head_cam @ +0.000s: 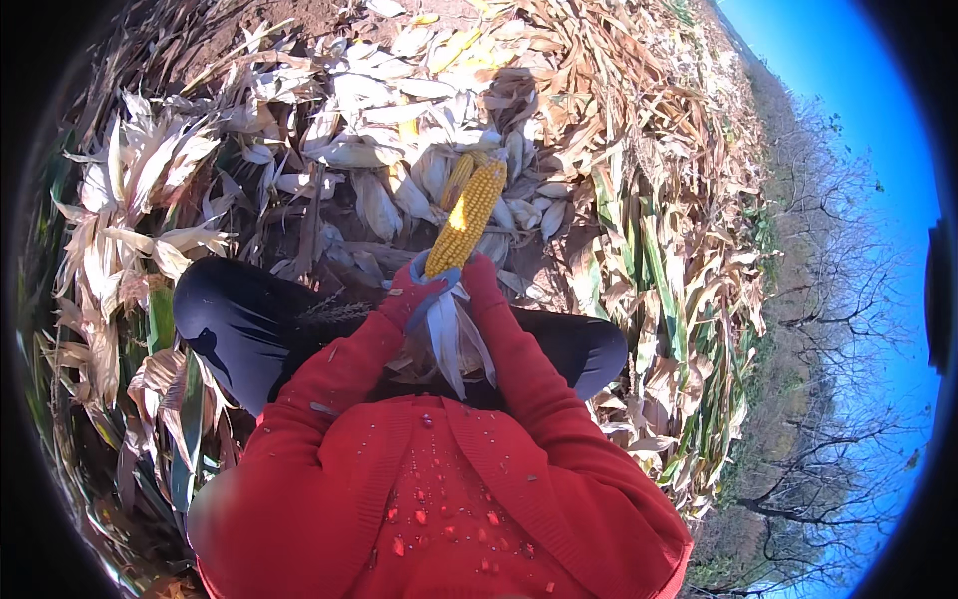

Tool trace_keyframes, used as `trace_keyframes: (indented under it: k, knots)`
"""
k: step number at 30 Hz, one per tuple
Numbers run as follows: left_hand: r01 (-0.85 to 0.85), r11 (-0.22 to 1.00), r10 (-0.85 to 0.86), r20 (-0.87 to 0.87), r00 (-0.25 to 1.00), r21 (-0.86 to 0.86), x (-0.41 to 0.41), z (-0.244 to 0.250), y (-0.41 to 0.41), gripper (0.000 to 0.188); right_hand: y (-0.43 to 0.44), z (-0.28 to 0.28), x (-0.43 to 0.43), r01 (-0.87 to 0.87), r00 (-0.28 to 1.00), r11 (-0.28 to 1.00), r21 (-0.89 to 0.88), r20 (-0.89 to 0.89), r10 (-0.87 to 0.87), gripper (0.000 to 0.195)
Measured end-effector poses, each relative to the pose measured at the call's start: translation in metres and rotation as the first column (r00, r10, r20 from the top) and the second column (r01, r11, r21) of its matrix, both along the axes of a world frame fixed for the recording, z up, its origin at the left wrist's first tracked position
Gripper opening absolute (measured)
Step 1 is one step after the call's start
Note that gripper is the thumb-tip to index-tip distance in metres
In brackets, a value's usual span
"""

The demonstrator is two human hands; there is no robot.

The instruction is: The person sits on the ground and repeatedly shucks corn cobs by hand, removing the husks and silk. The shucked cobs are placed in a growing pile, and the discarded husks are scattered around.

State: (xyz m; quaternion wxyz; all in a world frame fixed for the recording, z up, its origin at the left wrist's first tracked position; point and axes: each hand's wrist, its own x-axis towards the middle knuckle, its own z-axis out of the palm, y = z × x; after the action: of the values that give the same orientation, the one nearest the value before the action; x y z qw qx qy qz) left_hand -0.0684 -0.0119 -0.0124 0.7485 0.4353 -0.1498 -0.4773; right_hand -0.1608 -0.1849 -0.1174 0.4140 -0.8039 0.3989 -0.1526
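Before me, tilted up and away, is a yellow ear of corn [471,217] with its kernels bare. My left hand [415,292], in a red glove with a blue-grey palm, grips the lower end. At the right side of that same end, my right hand [481,278] is closed against the ear; its fingers are mostly hidden. Pale husk leaves [445,337], peeled back, hang between my wrists towards my lap. Just behind the held ear shows another bare ear of corn [456,180], partly covered by it.
Many ears in dry husks [374,157] lie heaped on soil beyond my crossed legs [239,322]. More bare yellow ears [456,51] lie at the far side. Dry corn stalks [644,247] lie to the right, and loose husks [135,180] to the left. Leafless trees [816,322] stand farther off.
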Motion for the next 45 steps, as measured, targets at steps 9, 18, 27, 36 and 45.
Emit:
trace_keyframes:
  k: [9, 18, 27, 36, 45]
  knots:
    - [0.093, 0.994, -0.088, -0.074, 0.993, 0.060, 0.024, 0.012, 0.040, 0.052, 0.013, 0.102, 0.028, 0.192, 0.950, 0.968, 0.161, 0.216, -0.224, 0.039]
    - [0.163, 0.986, -0.162, 0.231, 0.959, 0.012, -0.010, -0.052, 0.006, 0.056, 0.062, 0.179, 0.055, -0.262, 0.821, 0.720, 0.643, 0.540, -0.183, 0.038]
    - [0.249, 0.968, -0.180, 0.578, 0.796, -0.042, -0.042, -0.089, 0.007, 0.055, 0.114, 0.196, 0.064, -0.684, 0.729, 0.702, -0.195, -0.180, 0.660, 0.052]
    - [0.138, 0.936, -0.338, 0.715, 0.612, 0.325, -0.011, 0.017, 0.035, 0.061, 0.073, 0.191, 0.048, -0.247, 0.909, 0.918, 0.310, 0.401, 0.109, 0.038]
    - [-0.094, 0.996, 0.060, 0.718, 0.693, 0.008, -0.010, -0.003, 0.032, 0.048, 0.080, 0.181, 0.040, -0.226, 0.677, 0.475, 0.851, 0.487, -0.551, 0.049]
